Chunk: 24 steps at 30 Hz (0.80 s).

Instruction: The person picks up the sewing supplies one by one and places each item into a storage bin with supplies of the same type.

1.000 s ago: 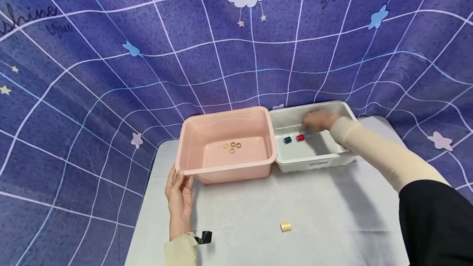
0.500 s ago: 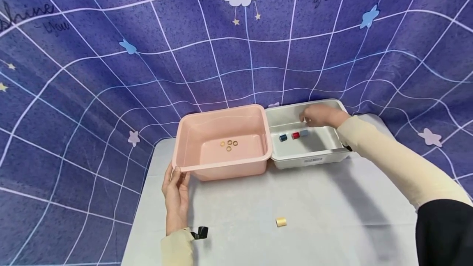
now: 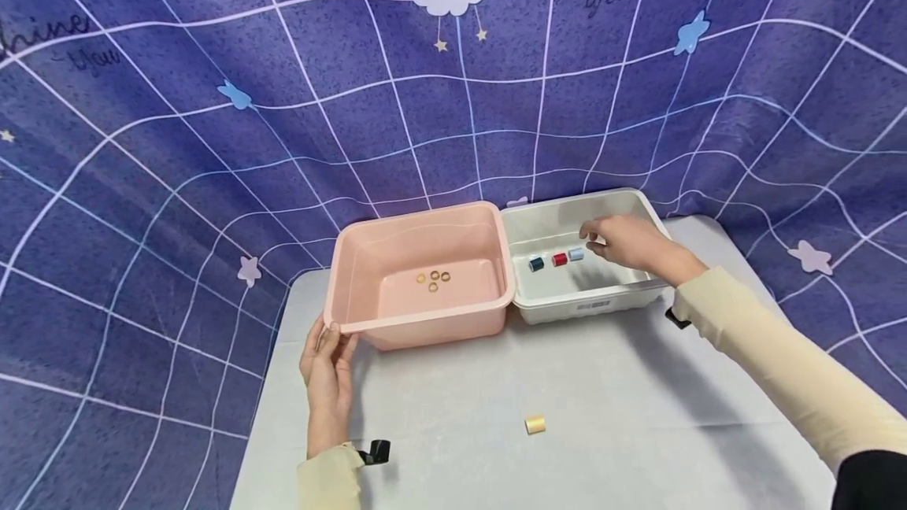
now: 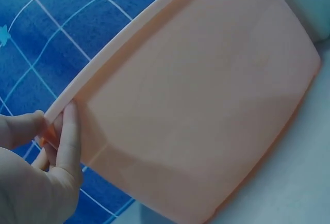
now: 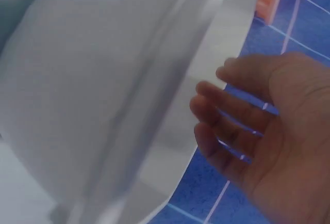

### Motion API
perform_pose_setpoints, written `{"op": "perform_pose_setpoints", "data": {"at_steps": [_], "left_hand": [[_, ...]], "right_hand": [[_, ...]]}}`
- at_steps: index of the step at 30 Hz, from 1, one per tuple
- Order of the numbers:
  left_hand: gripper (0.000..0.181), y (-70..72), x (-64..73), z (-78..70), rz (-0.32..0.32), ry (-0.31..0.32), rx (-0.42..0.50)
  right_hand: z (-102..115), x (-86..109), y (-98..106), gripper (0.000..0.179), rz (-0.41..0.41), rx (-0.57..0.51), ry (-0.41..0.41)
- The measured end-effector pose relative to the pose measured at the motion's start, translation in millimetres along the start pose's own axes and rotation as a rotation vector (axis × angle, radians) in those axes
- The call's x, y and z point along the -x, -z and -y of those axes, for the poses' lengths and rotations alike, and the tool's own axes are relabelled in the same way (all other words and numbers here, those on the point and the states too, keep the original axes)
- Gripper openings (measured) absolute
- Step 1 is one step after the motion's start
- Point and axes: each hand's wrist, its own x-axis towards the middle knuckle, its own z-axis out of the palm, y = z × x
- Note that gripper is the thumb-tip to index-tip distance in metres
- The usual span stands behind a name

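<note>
My left hand (image 3: pixel 328 376) pinches the near left corner of the pink basin's rim (image 3: pixel 418 317), thumb on top and fingers beneath; the left wrist view shows this grip closely. Above the white tray (image 3: pixel 602 295) hovers my right hand (image 3: pixel 627 241), its fingers loosely bent and nothing between them. On the tray floor, left of that hand, lie a dark teal thread spool (image 3: pixel 536 264), a red thread spool (image 3: pixel 560 259) and a light blue thread spool (image 3: pixel 576 254) in a row. Inside the basin sit several small gold rings (image 3: pixel 434 275).
A yellow thread spool (image 3: pixel 534 424) lies on the white tabletop (image 3: pixel 439 431) in front of the containers. Basin and tray stand side by side. A blue patterned curtain (image 3: pixel 397 101) rises behind and to the left of the table.
My right hand has drawn back from the spools toward the tray's right side, uncovering the light blue spool. The left hand keeps its hold on the rim. The head view has shifted slightly.
</note>
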Motion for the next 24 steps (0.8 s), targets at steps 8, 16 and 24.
{"op": "perform_pose_setpoints", "data": {"at_steps": [8, 16, 24], "left_hand": [[0.048, -6.7, 5.7, -8.1, -0.007, -0.077, -0.282], [0.045, -12.0, 10.4, -11.7, -0.022, -0.158, -0.529], [0.049, -8.9, 28.1, -3.3, -0.076, -0.208, -0.520]], "right_hand": [[4, 42.4, -3, 0.021, -0.176, -0.045, -0.178], [0, 74.5, -8, 0.031, -0.370, -0.064, -0.289], [-5, 97.4, -23, 0.045, -0.457, -0.191, -0.403]]}}
